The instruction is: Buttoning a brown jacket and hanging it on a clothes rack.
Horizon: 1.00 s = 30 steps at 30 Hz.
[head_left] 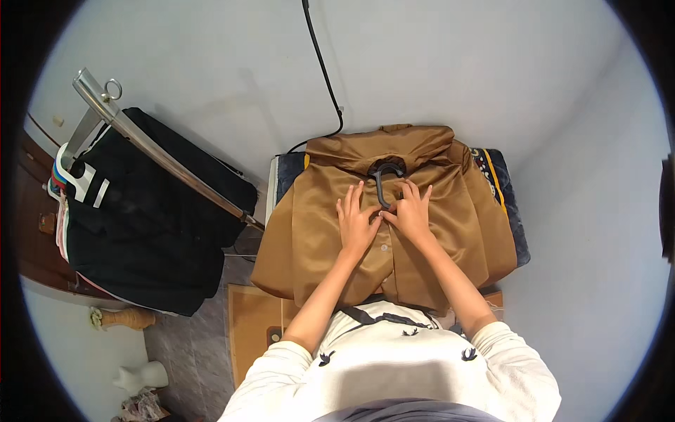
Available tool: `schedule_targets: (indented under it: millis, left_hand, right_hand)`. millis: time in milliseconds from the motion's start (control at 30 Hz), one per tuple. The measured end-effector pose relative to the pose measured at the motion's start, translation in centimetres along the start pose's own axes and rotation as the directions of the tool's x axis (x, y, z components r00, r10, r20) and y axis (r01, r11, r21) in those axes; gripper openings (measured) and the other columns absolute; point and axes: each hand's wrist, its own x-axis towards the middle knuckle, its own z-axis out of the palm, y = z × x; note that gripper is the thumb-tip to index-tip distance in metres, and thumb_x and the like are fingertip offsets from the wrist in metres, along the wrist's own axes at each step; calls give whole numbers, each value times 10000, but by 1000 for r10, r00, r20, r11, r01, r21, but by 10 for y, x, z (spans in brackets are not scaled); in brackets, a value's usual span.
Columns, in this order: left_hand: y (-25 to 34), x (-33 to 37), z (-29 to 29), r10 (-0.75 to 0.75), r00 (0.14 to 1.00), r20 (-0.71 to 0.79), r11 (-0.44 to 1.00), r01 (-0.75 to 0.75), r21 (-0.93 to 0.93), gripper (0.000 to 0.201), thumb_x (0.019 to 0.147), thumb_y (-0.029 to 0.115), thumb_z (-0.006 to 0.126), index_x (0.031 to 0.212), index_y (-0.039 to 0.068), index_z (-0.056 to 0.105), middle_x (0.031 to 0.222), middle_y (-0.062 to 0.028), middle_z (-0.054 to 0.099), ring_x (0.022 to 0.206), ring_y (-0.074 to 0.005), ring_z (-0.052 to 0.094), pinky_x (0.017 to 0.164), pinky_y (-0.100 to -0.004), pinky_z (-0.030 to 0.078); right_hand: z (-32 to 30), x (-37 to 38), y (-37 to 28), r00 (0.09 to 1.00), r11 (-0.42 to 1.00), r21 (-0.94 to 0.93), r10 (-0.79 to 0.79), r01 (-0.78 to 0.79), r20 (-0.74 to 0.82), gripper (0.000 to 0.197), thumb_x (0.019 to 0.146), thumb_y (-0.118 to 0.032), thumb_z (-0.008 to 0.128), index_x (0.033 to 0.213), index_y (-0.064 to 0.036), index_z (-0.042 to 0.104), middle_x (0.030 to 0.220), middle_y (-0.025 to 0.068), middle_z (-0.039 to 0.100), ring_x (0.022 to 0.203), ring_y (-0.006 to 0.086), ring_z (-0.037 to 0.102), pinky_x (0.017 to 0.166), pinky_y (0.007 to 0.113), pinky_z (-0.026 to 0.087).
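Note:
A shiny brown button-up shirt (316, 239) lies spread out, front side up, with its collar away from me. The black hook of a hanger (380, 184) comes out at the neck and lies over the upper front. My left hand (357, 224) rests on the front placket, thumb and forefinger closed at its edge, other fingers stretched over the cloth. From the other side my right hand (412, 212) pinches the placket just below the hook, its outer fingers raised. The fingertips of both hands meet there and hide what lies between them. A pale button (384, 247) shows lower down.
Under the shirt is a dark patterned cloth (517, 232) on a raised surface against the wall. At left, a metal rack (158, 158) carries black garments (155, 232) on hangers. A black cable (324, 70) runs down the wall. Brown cardboard (246, 323) lies on the floor.

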Motion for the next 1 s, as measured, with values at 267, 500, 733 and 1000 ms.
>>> schedule_targets:
  millis: [267,500,733,1000]
  left_hand:
    - [-2,5,2,127,990,-60,991,-129,-46,149,773,228,783,886,131,770,1525,-107,399,1406,-323,353,1116,-576,277]
    - [-13,-6,15,273,954,-126,960,-261,103,92,759,240,789,846,215,771,1515,-44,443,1395,-294,374,1127,-590,226]
    - [-25,-14,23,364,915,-171,930,-350,108,104,752,252,789,827,210,731,1473,48,487,1346,-238,432,1103,-582,271]
    - [-29,-13,23,380,910,-165,925,-369,96,111,756,264,784,850,223,741,1447,43,510,1322,-228,456,1090,-579,280]
  right_hand:
    - [5,-5,-6,993,983,152,108,-100,-44,138,785,-115,707,704,-8,740,1346,121,527,1374,312,380,1141,692,147]
    - [3,-12,3,985,983,184,50,-19,-162,75,745,-125,744,753,-54,722,1344,87,521,1366,314,397,1135,699,128]
    - [-6,1,22,925,922,80,-380,378,1,202,718,-145,753,912,-206,756,1460,91,435,1412,346,337,1124,693,197]
    - [-24,41,19,750,767,-39,-614,641,245,62,755,-234,716,740,-196,762,1511,26,417,1447,270,311,1148,678,180]
